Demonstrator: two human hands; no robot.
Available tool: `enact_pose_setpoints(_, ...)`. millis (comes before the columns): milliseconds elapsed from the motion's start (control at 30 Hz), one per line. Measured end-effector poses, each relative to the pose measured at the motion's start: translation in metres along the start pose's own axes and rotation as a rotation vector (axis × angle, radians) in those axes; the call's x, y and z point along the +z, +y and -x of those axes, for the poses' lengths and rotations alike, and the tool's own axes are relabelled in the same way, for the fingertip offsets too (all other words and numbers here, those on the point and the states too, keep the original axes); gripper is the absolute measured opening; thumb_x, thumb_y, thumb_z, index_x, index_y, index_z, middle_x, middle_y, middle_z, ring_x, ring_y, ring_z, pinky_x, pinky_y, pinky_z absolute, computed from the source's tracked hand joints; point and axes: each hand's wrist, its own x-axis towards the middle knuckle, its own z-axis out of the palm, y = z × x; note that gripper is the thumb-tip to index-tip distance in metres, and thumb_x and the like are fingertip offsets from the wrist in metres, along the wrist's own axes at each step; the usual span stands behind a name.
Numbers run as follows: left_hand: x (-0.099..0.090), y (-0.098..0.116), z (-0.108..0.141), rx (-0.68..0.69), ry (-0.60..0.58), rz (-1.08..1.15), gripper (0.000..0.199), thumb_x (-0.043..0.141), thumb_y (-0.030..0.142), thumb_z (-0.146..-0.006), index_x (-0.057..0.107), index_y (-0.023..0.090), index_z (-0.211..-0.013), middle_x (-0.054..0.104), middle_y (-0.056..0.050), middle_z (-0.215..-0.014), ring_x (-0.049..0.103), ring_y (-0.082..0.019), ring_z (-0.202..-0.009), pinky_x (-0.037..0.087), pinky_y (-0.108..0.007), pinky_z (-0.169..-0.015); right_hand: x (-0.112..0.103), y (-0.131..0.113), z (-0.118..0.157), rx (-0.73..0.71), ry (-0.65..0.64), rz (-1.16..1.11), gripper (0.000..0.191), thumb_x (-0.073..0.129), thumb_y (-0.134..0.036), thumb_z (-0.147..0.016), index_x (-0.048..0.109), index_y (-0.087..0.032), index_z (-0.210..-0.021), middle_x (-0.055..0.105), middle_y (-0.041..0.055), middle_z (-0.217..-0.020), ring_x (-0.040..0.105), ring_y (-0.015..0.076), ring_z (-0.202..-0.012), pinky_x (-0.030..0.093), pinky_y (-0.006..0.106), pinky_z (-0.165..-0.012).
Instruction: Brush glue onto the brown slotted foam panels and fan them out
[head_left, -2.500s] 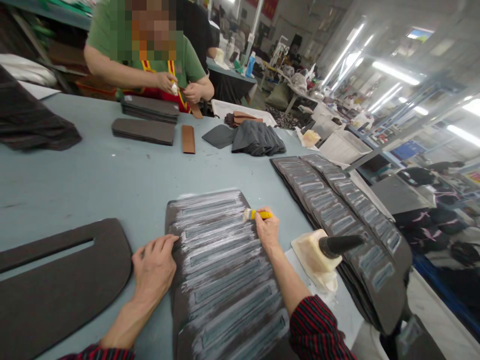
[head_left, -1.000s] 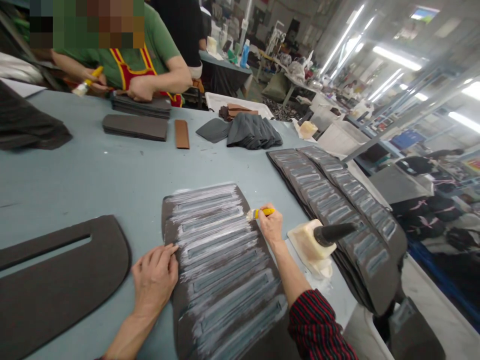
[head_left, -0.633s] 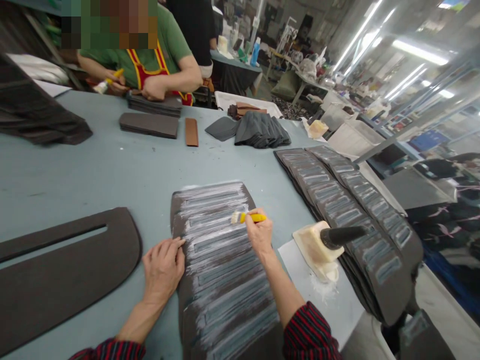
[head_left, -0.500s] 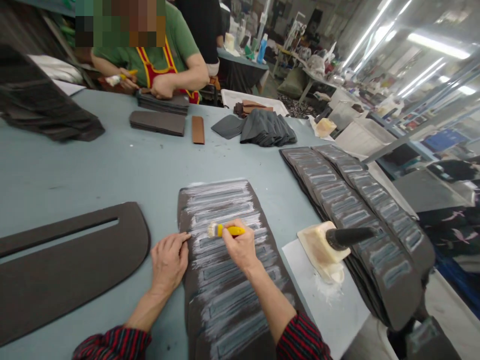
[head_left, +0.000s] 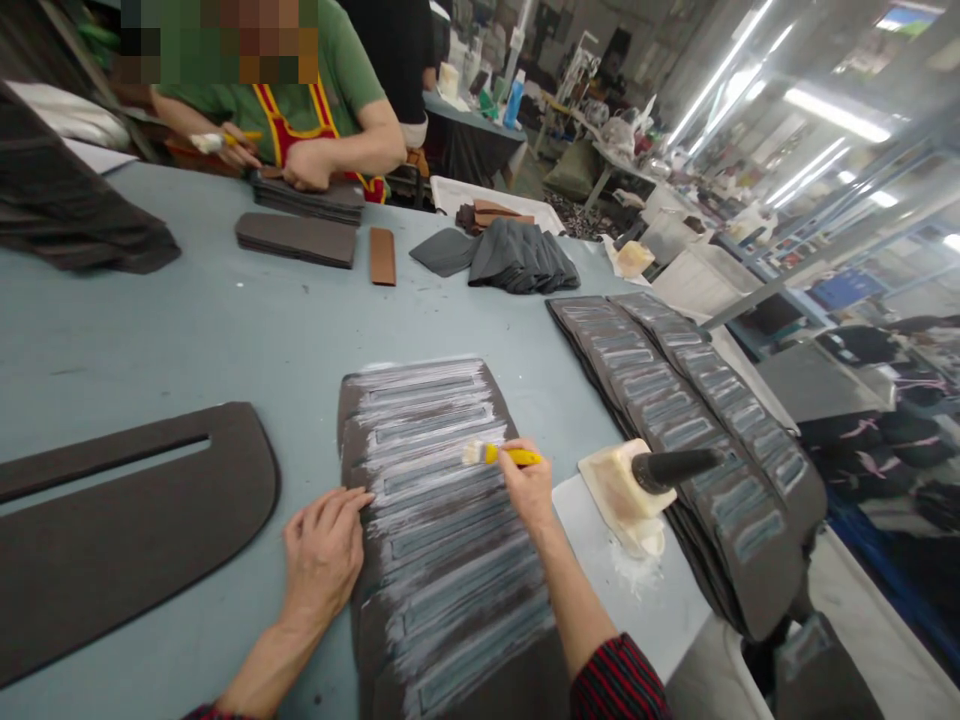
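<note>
Hands (head_left: 322,560), two; yellow brush (head_left: 504,455), one.

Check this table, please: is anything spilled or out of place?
White paste is smeared on the paper sheet below the tipped cream bottle; it looks spilled, because it lies off the dark panels.

A co-worker (head_left: 330,110) in a green T-shirt faces stacked dark panels (head_left: 296,240) and a tan strip (head_left: 382,256).
</note>
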Motion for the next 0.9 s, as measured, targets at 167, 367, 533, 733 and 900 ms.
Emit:
enact_pose_setpoints(167,-0.003,0.000,-0.004,-0.030,0.020,0.055,0.027,0.041,0.019,-0.090,0.061,0.024,-0.109,0.066,-0.006,-0.116,0.051,-0.024,-0.116,0.031,-0.042,-0.099,-0.033,0.008,-0.008,0.012,0.184,0.035,0.016,0.054,-0.031,-0.078,0.061,-0.018,-0.075,0.056,-0.0028,-0.066,0.047,0.0118,-0.059,0.038,0.024,-0.060)
enact_pose_setpoints(367,-0.010,0.007,0.009,0.004,0.089,0.094,0.019,0.050,0.027,-0.088,0.060,0.022,-0.104,0.066,-0.007,-0.110,0.055,-0.023,-0.109,0.033,-0.040,-0.096,0.052,-0.045,0.046,-0.107,-0.110,-0.150,0.011,0.054,-0.026,-0.081,0.063,-0.019,-0.078,0.059,-0.0020,-0.070,0.051,0.0112,-0.061,0.042,0.022,-0.062)
enact_pose_setpoints(533,-0.010,0.015,0.022,0.054,0.041,-0.021,0.021,0.050,0.026,-0.088,0.062,0.023,-0.105,0.068,-0.007,-0.110,0.054,-0.027,-0.111,0.028,-0.046,-0.097,0.064,-0.035,0.049,-0.148,-0.260,-0.125,0.011,0.055,-0.026,-0.080,0.065,-0.020,-0.080,0.061,-0.0020,-0.071,0.053,0.0113,-0.062,0.042,0.022,-0.062)
enact_pose_setpoints(733,-0.004,0.013,0.022,0.032,0.053,0.012,0.022,0.047,0.023,-0.089,0.062,0.024,-0.105,0.068,-0.007,-0.110,0.053,-0.027,-0.112,0.027,-0.046,-0.096,-0.035,0.016,0.003,0.065,0.150,0.056,0.016,0.057,-0.032,-0.076,0.063,-0.017,-0.075,0.054,-0.0038,-0.061,0.047,0.0112,-0.056,0.039,0.023,-0.056)
enact_pose_setpoints(900,-0.007,0.008,0.022,-0.041,0.048,0.136,0.023,0.042,0.024,-0.091,0.061,0.023,-0.104,0.066,-0.006,-0.110,0.054,-0.023,-0.109,0.033,-0.041,-0.095,-0.036,0.000,0.017,0.052,0.135,0.008,0.016,0.057,-0.033,-0.079,0.062,-0.017,-0.080,0.053,-0.0047,-0.062,0.046,0.0103,-0.055,0.039,0.022,-0.057)
